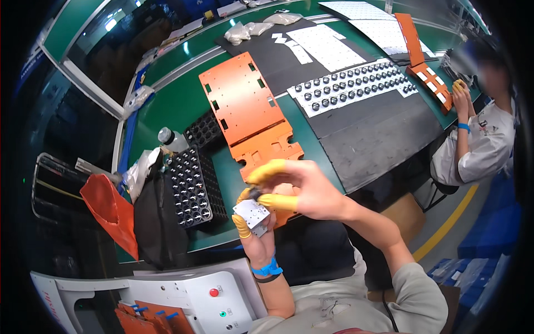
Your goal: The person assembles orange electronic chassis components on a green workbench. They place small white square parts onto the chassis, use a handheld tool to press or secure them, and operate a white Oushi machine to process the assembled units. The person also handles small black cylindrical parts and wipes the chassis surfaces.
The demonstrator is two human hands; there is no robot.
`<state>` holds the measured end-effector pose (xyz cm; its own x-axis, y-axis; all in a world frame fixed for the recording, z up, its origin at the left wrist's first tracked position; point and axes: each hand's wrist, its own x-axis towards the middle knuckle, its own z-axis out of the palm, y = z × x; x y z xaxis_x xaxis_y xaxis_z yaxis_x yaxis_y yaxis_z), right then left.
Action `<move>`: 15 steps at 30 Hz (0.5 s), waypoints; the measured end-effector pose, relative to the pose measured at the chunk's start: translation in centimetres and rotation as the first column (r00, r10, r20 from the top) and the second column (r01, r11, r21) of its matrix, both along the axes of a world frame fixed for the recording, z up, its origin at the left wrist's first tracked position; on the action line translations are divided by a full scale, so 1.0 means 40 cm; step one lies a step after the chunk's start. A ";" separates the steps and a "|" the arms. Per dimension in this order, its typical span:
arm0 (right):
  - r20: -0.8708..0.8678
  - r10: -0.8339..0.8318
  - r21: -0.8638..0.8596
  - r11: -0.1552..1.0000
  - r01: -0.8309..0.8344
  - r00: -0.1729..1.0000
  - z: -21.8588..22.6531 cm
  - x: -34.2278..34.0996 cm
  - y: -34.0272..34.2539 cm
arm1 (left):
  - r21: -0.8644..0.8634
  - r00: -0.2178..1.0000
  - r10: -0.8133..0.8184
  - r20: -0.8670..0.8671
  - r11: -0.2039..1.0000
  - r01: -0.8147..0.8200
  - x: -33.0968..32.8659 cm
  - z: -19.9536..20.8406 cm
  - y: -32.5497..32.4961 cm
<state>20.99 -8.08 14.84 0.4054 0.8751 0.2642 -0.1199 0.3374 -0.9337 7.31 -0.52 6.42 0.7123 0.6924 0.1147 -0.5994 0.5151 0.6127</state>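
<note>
My left hand (260,240), with yellow finger covers and a blue wrist strap, is closed around a small white block with holes in its face (251,214). Over the top of that block, my right hand (311,189) pinches a small black round part, like a knob (255,193), between yellow-covered thumb and fingers. The knob is at the block's upper edge; whether it touches the block I cannot tell. Behind both hands lies a large orange sheet-metal panel (242,97) with cut-outs, its near end partly hidden by my hands.
To the left stands a black tray (208,192) holding several black round parts, near a clear bottle (172,139). White sheets carrying rows of black knobs (356,83) lie on a dark mat (384,133). At right, another person (478,133) works on an orange panel (431,83).
</note>
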 end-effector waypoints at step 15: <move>0.523 -0.215 0.068 0.975 0.211 0.825 -0.076 0.021 -0.121 | 0.276 0.950 0.234 -0.207 0.945 -0.173 0.032 0.004 -0.092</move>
